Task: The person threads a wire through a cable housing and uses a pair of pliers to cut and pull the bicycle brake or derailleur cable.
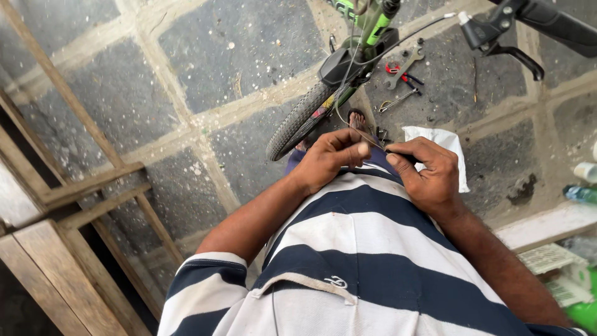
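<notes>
Cable: a thin dark cable [373,138] is running between the two hands, in front of the striped shirt, and is curving up and away toward the bicycle's handlebar.
Left hand: the left hand [329,158] is pinching the cable, thumb pressing against curled fingers, clenched on it.
Right hand: the right hand [426,171] is gripping the cable's near end from the right, fingers folded tight around it; the two hands are almost touching.
Bicycle: a green bicycle [360,37] is standing just beyond the hands, its front tyre [298,121] angling down to the left.
Brake lever: a black brake lever [504,37] is hanging at the far right.
Tools: a spanner [404,67] and red-handled pliers [398,71] are lying on the stone floor [124,93] right of the wheel.
Cloth: a white cloth [444,146] is lying behind the right hand.
Wood frame: a wooden frame [68,205] is leaning at the left.
</notes>
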